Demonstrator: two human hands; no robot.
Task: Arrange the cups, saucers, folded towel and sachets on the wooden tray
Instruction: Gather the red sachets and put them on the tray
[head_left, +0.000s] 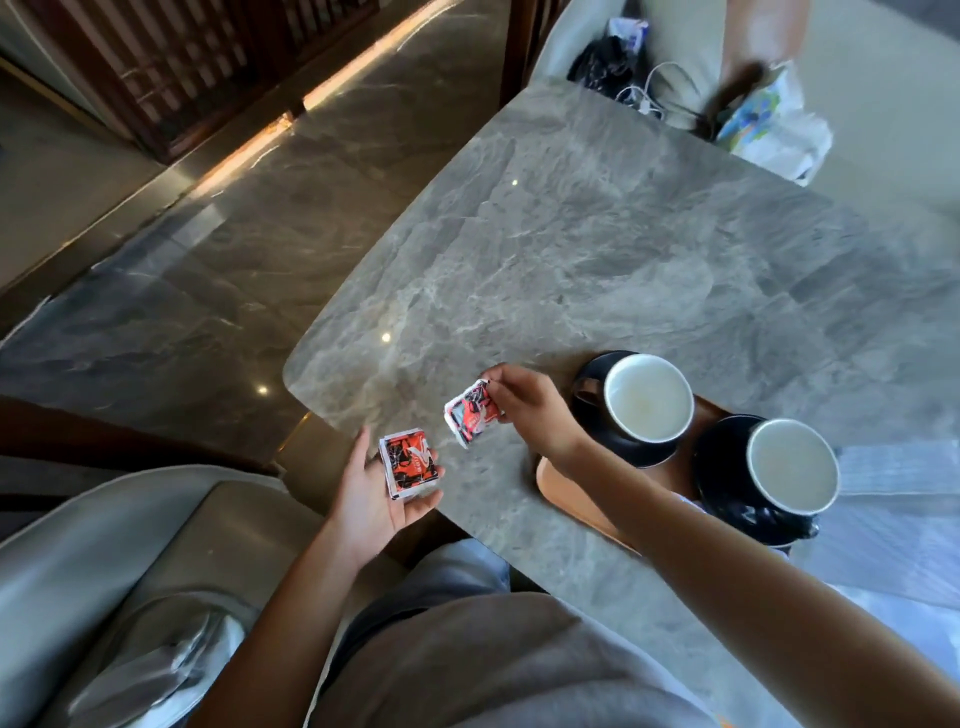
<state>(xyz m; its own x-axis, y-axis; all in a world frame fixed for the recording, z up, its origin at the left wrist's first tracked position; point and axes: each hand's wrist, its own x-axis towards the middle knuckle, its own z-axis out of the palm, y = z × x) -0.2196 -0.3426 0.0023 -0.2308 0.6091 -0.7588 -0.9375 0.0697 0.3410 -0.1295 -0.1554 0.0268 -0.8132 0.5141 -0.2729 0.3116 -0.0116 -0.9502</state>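
My left hand (379, 491) holds a stack of red, black and white sachets (409, 462) flat on its fingers, just off the table's near-left corner. My right hand (524, 402) pinches a single matching sachet (471, 415) by its edge above the tabletop. To the right, the wooden tray (571, 499) carries two black cups with white insides, one (649, 397) on a black saucer (644, 452) and one (792, 465) on its own black saucer (727, 493). My right forearm crosses over the tray's near-left part. A grey folded towel (893, 467) lies right of the cups.
The grey marble table (597, 249) stretches away to the far right. A padded chair (119, 561) with a plastic bag stands at lower left. At the far side, a seat holds cables and bags (769, 119), and a person's leg shows there.
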